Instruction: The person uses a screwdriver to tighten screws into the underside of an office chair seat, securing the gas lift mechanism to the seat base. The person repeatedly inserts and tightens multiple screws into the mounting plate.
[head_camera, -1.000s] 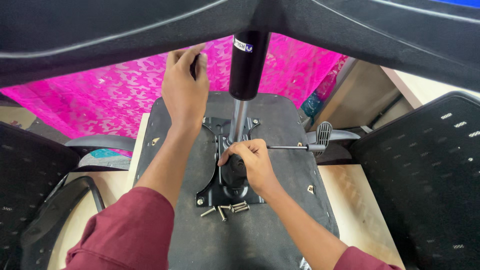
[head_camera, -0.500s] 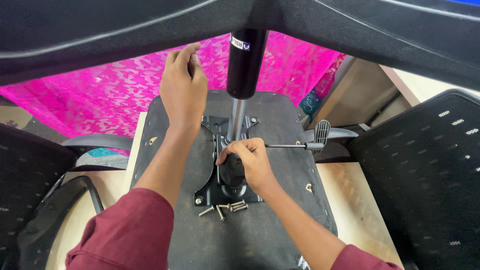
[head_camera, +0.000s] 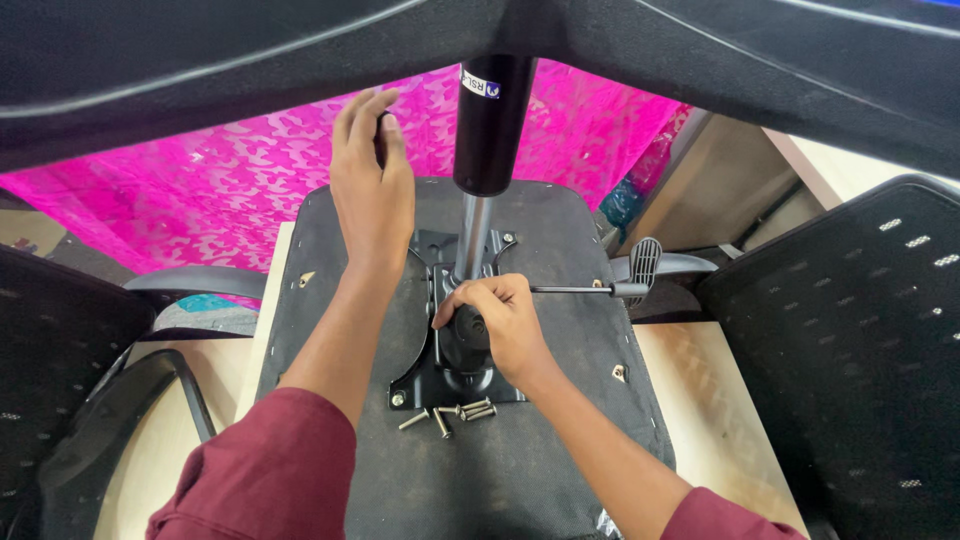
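An upturned black chair seat (head_camera: 560, 450) lies on a wooden table, its black metal mechanism plate (head_camera: 425, 375) bolted on. A gas-lift cylinder (head_camera: 490, 120) rises from the plate toward the chair base overhead. My left hand (head_camera: 372, 190) rests on the seat's far edge, fingers curled over it. My right hand (head_camera: 500, 318) is closed around the black knob on the plate, at the foot of the silver shaft (head_camera: 470, 235). Several loose screws (head_camera: 450, 413) lie on the seat just below the plate. A lever with a grey paddle (head_camera: 640, 265) sticks out to the right.
The black chair base (head_camera: 250, 60) spans the top of the view. Pink patterned cloth (head_camera: 200, 190) lies behind the seat. Black mesh chair parts (head_camera: 850, 340) stand at right, and armrest pieces (head_camera: 110, 400) at left. The wooden table (head_camera: 710, 400) shows beside the seat.
Both hands stay almost where they were. My right hand has shifted slightly on the knob; the view has moved a little.
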